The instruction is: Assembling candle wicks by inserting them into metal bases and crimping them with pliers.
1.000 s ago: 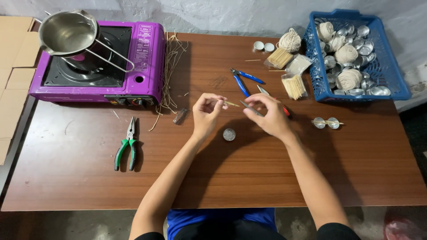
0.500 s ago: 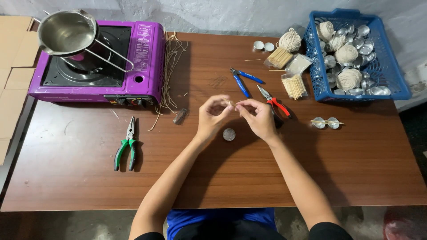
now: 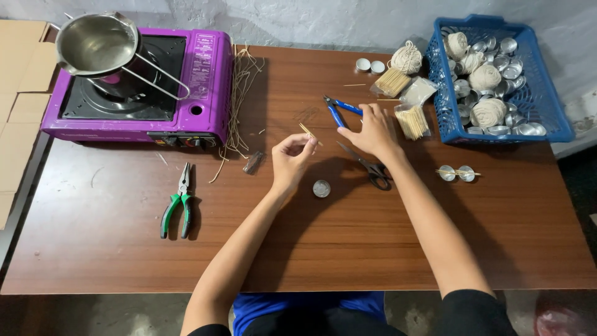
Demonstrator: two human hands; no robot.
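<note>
Scanning wide first: brown table, purple stove at its far left corner, blue basket far right of the stove. Where do the hands sit? (spotter)

Both are right of the stove and a little nearer the person. Left hand is closed in a pinch, thumb and forefinger gripping a thin stick lifted off the wood. Right hand lies further right of the stove, fingers spread and holding nothing, its tips at the blue-handled cutters. (operator)

Anything close under the pinch? (spotter)

Black scissors just under the right wrist, and a small metal cup right of the stove, nearer the person than the left hand and not touching it. (operator)

How would you handle it from your desk? (spotter)

My judgement: grip the stick near its middle so it doesn't swivel, and hold the left hand steady above the cup. I'd take the cutters by both handles, not one, and lift them clear of the scissors. Light pressure only; a stick that thin looks likely to snap. (operator)
</note>
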